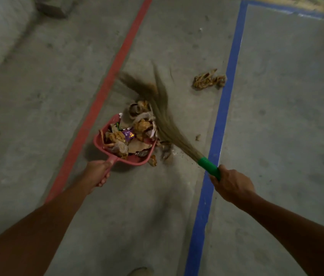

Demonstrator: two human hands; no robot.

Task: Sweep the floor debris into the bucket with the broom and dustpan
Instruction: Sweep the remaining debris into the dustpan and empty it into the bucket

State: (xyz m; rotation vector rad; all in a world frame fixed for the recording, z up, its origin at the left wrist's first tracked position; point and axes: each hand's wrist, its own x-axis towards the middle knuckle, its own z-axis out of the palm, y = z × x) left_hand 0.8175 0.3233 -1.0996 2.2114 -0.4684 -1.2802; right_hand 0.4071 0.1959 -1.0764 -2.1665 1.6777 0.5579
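Observation:
My left hand [97, 173] grips the handle of a pink dustpan [98, 143] lying on the concrete floor. The pan is heaped with debris [129, 134]: crumpled paper, wrappers and cardboard scraps. My right hand [231, 184] grips the green handle of a grass broom [163, 116]. Its bristles lie against the right side of the heap and blur at their far tips. A few scraps [153, 160] lie on the floor at the pan's right lip. Another crumpled brown piece [208, 79] lies apart, farther off beside the blue line. No bucket is in view.
A red line [105, 90] runs diagonally on the floor left of the dustpan and a blue line [219, 126] runs to its right. A small scrap [197, 137] lies near the blue line. A dark block [54, 6] sits at the top left. A foot tip [140, 271] shows at the bottom edge.

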